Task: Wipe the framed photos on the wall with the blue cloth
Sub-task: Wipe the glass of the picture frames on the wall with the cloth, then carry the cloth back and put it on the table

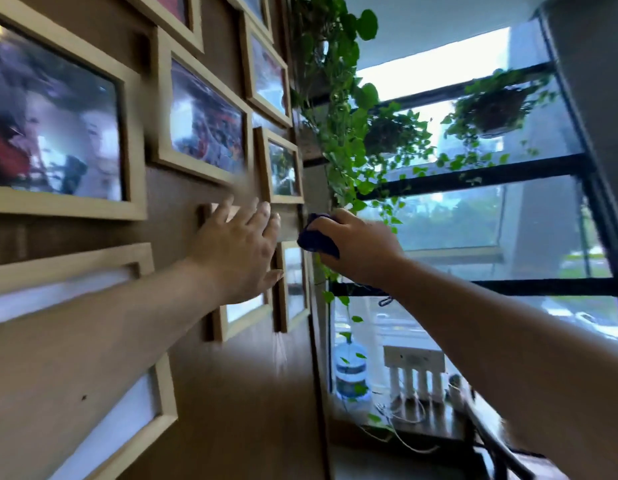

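Head view: my right hand (pixel 352 244) is clenched on the bunched dark-blue cloth (pixel 316 239) at centre, just off the small light-wood framed photo (pixel 293 282) at 6 o'clock. My left hand (pixel 238 251), fingers spread and empty, looks braced toward the brown wall (pixel 231 393) for balance.

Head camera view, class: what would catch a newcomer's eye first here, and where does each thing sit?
The two outstretched arms dominate the centre: the left hand is spread open in front of the wall, and the right hand beside it grips a bunched blue cloth. Pale wooden framed photos crowd the brown wall on the left. On the right, trailing green plants hang before a bright, dark-barred window.
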The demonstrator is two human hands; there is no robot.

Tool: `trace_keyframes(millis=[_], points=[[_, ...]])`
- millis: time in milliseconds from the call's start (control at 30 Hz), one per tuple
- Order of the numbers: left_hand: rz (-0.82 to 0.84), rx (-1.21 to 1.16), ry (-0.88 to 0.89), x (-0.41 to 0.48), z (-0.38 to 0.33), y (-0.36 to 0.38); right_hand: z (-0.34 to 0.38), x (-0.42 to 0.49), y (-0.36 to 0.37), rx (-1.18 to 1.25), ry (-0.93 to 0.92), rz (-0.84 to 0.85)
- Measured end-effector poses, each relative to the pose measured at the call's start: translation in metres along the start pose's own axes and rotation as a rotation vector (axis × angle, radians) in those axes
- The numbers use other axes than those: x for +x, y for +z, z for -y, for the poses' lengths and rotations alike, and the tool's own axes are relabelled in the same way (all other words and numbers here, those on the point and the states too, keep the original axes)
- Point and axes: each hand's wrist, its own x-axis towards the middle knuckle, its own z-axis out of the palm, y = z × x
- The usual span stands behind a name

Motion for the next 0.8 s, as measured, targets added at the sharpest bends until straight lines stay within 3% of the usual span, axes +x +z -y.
trace_keyframes(millis=[333, 800], points=[[-0.144, -0.329, 0.142, 0.005, -0.127, -0.037, -0.065, -0.135, -0.082, -0.247, -0.028, 0.241], [-0.284, -0.614, 0.468, 0.046, -0.375, -0.154, -0.181, -0.370, -0.233, -0.474, 0.285, 0.482]])
